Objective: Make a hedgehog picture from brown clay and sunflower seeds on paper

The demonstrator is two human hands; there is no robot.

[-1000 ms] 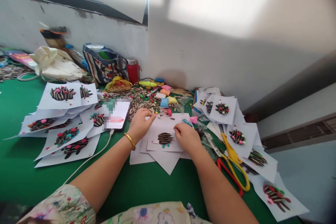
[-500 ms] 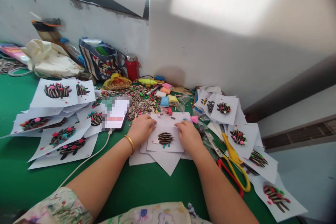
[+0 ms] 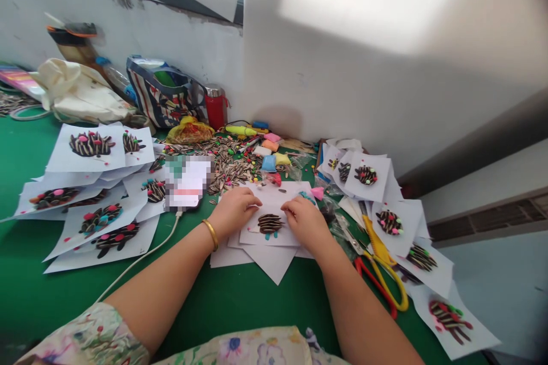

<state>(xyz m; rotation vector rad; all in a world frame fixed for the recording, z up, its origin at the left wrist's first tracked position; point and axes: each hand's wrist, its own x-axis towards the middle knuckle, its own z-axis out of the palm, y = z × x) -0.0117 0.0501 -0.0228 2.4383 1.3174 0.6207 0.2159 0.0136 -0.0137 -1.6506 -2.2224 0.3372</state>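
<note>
A sheet of white paper (image 3: 250, 238) lies in front of me on a loose stack of paper. On it sits a hedgehog figure (image 3: 269, 223) built from striped sunflower seeds, with two blue feet and a pale pointed snout. My left hand (image 3: 234, 208), with a gold bangle on the wrist, rests at the paper's upper left, fingers loosely bent inward. My right hand (image 3: 305, 221) is over the right side, its fingertips just above the figure's upper right. Nothing shows in either hand. A loose seed (image 3: 282, 191) lies above, between the hands.
A phone (image 3: 188, 182) on a cable lies to the left, beside sheets with seed pictures (image 3: 98, 148). Behind are scattered seeds (image 3: 231, 165) and clay packets (image 3: 269, 164). Scissors (image 3: 385, 274) and more seed pictures (image 3: 387, 222) lie right. A red flask (image 3: 216, 108) stands by the wall.
Both hands have moved slightly inward from the paper's sides, so their fingertips are closer together above the seed hedgehog. The view has shifted a little.
</note>
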